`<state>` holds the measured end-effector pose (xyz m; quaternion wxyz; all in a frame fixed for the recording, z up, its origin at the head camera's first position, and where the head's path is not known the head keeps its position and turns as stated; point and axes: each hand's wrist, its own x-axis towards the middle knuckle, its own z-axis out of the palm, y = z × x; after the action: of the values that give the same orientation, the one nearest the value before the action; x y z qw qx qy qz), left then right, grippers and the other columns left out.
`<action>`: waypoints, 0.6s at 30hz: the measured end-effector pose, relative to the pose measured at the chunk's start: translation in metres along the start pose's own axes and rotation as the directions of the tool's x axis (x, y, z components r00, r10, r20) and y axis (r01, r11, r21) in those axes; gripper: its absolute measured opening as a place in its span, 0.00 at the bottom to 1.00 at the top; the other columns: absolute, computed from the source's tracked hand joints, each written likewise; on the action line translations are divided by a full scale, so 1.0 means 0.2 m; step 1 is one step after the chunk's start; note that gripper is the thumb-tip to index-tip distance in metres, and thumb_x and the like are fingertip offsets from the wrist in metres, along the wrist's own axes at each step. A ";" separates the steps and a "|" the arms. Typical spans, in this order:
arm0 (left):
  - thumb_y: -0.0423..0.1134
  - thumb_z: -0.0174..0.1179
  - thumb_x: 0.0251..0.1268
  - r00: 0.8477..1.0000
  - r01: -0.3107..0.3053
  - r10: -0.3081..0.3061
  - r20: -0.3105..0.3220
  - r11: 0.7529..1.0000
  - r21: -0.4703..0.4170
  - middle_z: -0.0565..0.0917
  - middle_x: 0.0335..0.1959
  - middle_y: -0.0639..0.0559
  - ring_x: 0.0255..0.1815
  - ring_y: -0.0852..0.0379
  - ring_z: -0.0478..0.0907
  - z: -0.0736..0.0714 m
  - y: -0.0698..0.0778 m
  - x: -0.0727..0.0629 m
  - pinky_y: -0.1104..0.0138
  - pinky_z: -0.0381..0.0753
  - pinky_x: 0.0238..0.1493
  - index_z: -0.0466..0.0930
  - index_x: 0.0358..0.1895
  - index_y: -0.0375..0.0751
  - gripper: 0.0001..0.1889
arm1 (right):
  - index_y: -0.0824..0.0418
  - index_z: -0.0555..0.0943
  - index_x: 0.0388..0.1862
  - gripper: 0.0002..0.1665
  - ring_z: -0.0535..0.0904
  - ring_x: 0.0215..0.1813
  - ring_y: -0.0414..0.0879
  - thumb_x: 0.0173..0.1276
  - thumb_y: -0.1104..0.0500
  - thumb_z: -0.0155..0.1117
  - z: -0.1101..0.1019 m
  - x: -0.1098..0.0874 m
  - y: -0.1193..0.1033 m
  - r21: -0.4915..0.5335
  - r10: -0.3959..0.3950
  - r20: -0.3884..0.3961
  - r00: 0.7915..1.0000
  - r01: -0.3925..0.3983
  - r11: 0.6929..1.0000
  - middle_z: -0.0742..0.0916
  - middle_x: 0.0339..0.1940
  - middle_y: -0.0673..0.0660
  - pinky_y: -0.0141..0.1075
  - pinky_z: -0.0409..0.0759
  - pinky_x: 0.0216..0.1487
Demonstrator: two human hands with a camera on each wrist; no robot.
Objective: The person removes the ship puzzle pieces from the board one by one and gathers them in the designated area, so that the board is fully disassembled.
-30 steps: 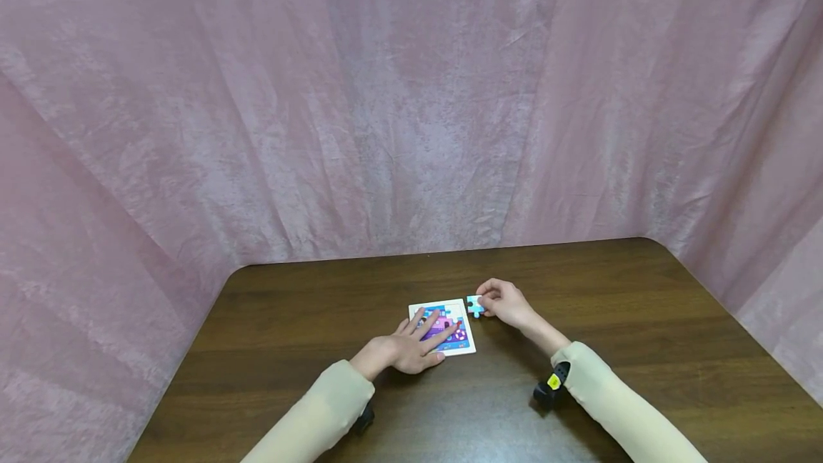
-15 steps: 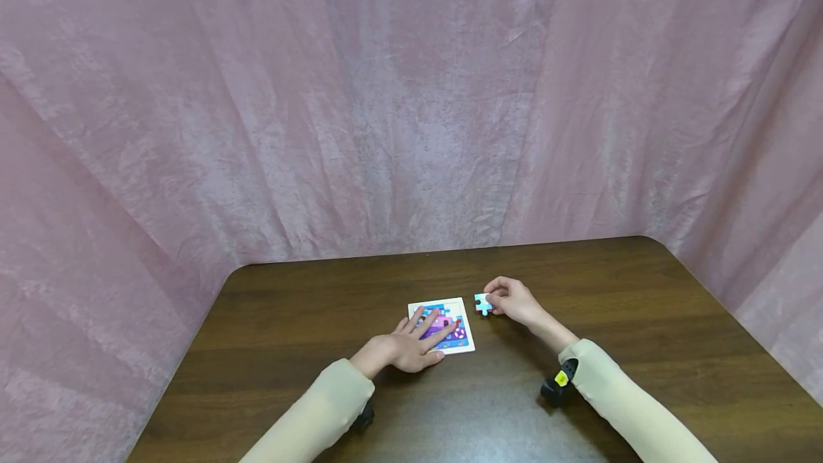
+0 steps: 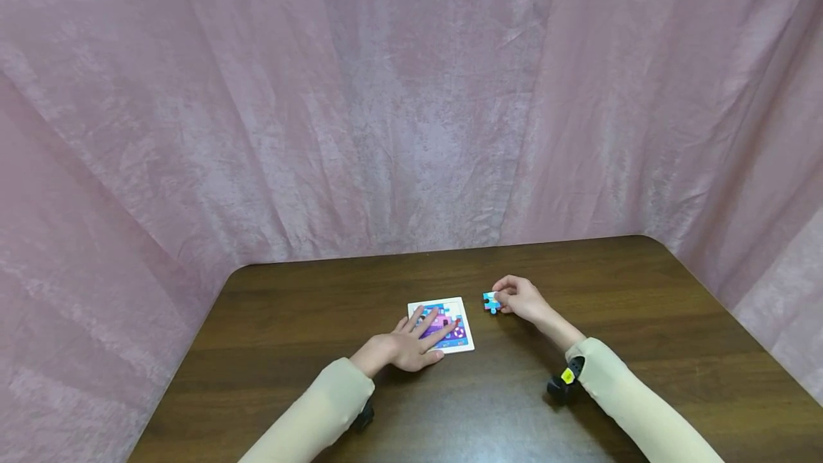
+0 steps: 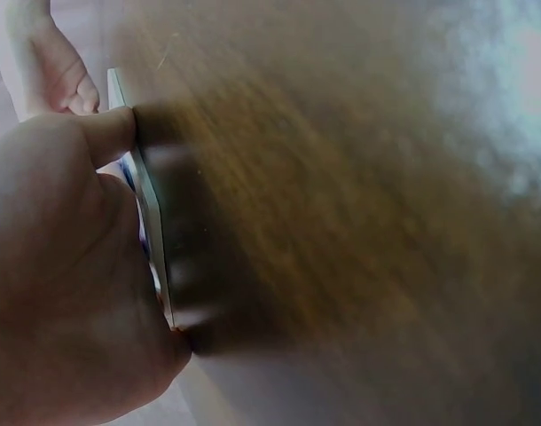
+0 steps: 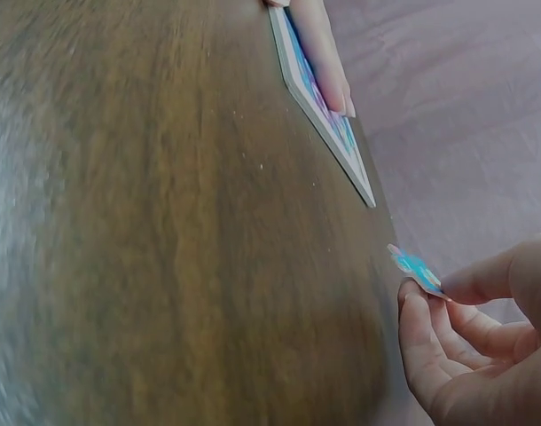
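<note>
A white-framed jigsaw puzzle [image 3: 468, 343] with a purple, pink and blue picture lies near the middle of the table. My left hand [image 3: 414, 350] rests on it, fingers spread and straight, covering part of the picture. In the left wrist view the thumb touches the frame's edge [image 4: 151, 222]. Right of the puzzle, my right hand [image 3: 522, 300] pinches a light blue jigsaw piece [image 3: 491, 303] between thumb and fingers. The right wrist view shows that piece [image 5: 417, 269] gripped at one edge, apart from the frame [image 5: 328, 129].
The brown wooden table [image 3: 289, 320] has rounded far corners. A pink curtain [image 3: 411, 106] hangs behind it and along both sides. Black wrist cameras [image 3: 558, 390] sit under the sleeves.
My right hand has moved a little to the right with the jigsaw piece, away from the puzzle. My left hand has stayed on the puzzle.
</note>
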<state>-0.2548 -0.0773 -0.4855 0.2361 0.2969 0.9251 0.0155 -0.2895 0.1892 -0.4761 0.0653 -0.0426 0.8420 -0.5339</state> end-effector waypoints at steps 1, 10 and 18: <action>0.62 0.32 0.75 1.000 -0.001 0.001 0.000 1.000 0.005 0.31 0.81 0.53 0.80 0.47 0.23 0.00 0.01 -0.01 0.49 0.38 0.78 0.33 0.76 0.75 0.31 | 0.74 0.76 0.47 0.10 0.80 0.32 0.41 0.70 0.68 0.56 0.00 0.00 0.00 -0.005 -0.001 -0.002 1.000 0.001 1.000 0.85 0.36 0.63 0.35 0.84 0.37; 0.62 0.34 0.75 1.000 0.014 -0.014 0.015 1.000 0.007 0.30 0.80 0.55 0.80 0.49 0.23 -0.01 0.02 -0.02 0.51 0.38 0.79 0.33 0.76 0.76 0.31 | 0.74 0.76 0.46 0.10 0.80 0.31 0.40 0.70 0.68 0.56 -0.02 -0.01 0.02 -0.033 0.015 -0.019 1.000 -0.016 0.999 0.85 0.36 0.64 0.33 0.83 0.35; 0.63 0.34 0.75 1.000 0.000 -0.001 -0.019 1.000 -0.015 0.30 0.80 0.55 0.80 0.49 0.21 0.05 -0.03 0.04 0.50 0.36 0.79 0.32 0.75 0.78 0.31 | 0.74 0.76 0.46 0.11 0.80 0.31 0.41 0.70 0.67 0.56 -0.05 0.00 0.03 -0.058 0.005 -0.035 0.999 -0.007 0.998 0.85 0.35 0.63 0.33 0.84 0.34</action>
<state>-0.2589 -0.0785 -0.4988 0.2295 0.2947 0.9273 0.0252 -0.2900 0.2005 -0.4783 0.0510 -0.0327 0.8582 -0.5097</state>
